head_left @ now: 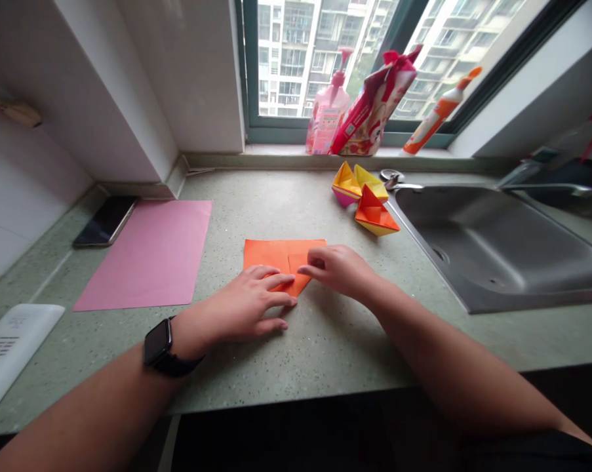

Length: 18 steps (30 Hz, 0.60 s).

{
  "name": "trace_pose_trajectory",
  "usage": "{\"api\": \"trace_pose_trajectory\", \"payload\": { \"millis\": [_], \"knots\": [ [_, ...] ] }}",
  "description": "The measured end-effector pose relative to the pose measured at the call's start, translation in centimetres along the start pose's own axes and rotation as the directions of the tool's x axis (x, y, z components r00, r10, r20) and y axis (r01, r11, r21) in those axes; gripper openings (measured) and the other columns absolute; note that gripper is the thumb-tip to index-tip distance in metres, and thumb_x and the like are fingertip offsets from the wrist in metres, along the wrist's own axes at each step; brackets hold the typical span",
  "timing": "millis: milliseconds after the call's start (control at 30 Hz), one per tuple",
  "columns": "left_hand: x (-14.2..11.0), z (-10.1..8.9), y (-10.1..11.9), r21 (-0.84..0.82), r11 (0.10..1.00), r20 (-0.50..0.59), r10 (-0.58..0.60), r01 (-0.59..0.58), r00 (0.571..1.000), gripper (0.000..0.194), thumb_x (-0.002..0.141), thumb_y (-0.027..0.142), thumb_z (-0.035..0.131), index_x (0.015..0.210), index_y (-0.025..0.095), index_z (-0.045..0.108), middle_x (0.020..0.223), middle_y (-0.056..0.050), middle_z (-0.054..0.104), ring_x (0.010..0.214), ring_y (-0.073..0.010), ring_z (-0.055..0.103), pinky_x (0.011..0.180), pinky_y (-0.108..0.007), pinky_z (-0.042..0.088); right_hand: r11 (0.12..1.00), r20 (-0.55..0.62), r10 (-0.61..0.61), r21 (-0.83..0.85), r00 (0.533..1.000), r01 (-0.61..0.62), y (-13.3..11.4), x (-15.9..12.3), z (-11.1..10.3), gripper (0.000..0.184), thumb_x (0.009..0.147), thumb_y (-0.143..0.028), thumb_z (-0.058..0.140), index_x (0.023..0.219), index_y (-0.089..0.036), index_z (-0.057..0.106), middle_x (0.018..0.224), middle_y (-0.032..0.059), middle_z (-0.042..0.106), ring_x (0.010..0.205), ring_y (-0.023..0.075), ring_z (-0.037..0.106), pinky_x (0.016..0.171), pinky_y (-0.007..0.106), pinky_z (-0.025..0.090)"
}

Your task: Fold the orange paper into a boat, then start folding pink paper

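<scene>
A partly folded sheet of orange paper lies on the counter in front of me, with a crease and a folded flap on its right half. My left hand rests flat across the paper's lower left, fingers spread and pressing it down. At the right edge, my right hand has its fingers curled and pinched at the flap; the exact fingertip contact is partly hidden. Behind stand folded paper boats: an orange one, a yellow and pink one and a yellow one.
A pink sheet lies to the left, beside a dark phone. A white device sits near the left edge. On the right is a steel sink. A pump bottle, a red bag and an orange bottle line the windowsill.
</scene>
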<state>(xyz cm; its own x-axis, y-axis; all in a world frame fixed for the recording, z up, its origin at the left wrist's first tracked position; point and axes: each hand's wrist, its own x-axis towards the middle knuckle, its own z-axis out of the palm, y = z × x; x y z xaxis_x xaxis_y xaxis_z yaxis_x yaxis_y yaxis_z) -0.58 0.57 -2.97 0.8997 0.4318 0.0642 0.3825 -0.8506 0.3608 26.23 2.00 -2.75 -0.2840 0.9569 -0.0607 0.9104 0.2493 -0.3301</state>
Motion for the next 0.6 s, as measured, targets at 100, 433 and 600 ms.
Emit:
{"api": "trace_pose_trajectory", "payload": {
  "millis": [100, 433, 600],
  "knots": [
    [0.0, 0.1, 0.1, -0.004, 1.0, -0.011, 0.001, -0.001, 1.0, 0.035, 0.1, 0.044, 0.08, 0.131, 0.029, 0.078, 0.163, -0.008, 0.06, 0.145, -0.0385, 0.057, 0.123, -0.058, 0.044, 1.0, 0.058, -0.024, 0.013, 0.998, 0.023, -0.6, -0.2, 1.2, 0.027, 0.098, -0.041, 0.077, 0.081, -0.023, 0.064, 0.082, 0.0013, 0.075, 0.075, 0.0177, 0.061, 0.065, 0.031, 0.035],
    [-0.1, -0.8, -1.3, 0.028, 0.997, -0.117, -0.062, 0.065, 0.991, 0.028, 0.097, 0.032, 0.08, 0.121, 0.021, 0.074, 0.138, -0.013, 0.072, 0.124, -0.0334, 0.068, 0.108, -0.051, 0.054, 0.999, 0.041, -0.03, 0.039, 0.999, 0.029, -0.2, -0.1, 1.5, 0.034, 0.095, -0.039, 0.082, 0.128, -0.033, 0.076, 0.106, 0.0018, 0.078, 0.094, 0.0214, 0.071, 0.074, 0.03, 0.044],
    [-0.1, -0.6, -1.6, 0.104, 0.989, -0.161, -0.085, 0.102, 0.983, 0.023, 0.096, 0.032, 0.082, 0.114, 0.02, 0.074, 0.132, -0.012, 0.074, 0.121, -0.0344, 0.068, 0.102, -0.05, 0.055, 0.998, 0.002, 0.019, -0.061, 1.0, -0.019, 0.1, 0.2, 1.4, 0.032, 0.1, -0.043, 0.077, 0.13, -0.032, 0.078, 0.112, 0.0047, 0.077, 0.094, 0.0227, 0.071, 0.072, 0.031, 0.046]
  ]
}}
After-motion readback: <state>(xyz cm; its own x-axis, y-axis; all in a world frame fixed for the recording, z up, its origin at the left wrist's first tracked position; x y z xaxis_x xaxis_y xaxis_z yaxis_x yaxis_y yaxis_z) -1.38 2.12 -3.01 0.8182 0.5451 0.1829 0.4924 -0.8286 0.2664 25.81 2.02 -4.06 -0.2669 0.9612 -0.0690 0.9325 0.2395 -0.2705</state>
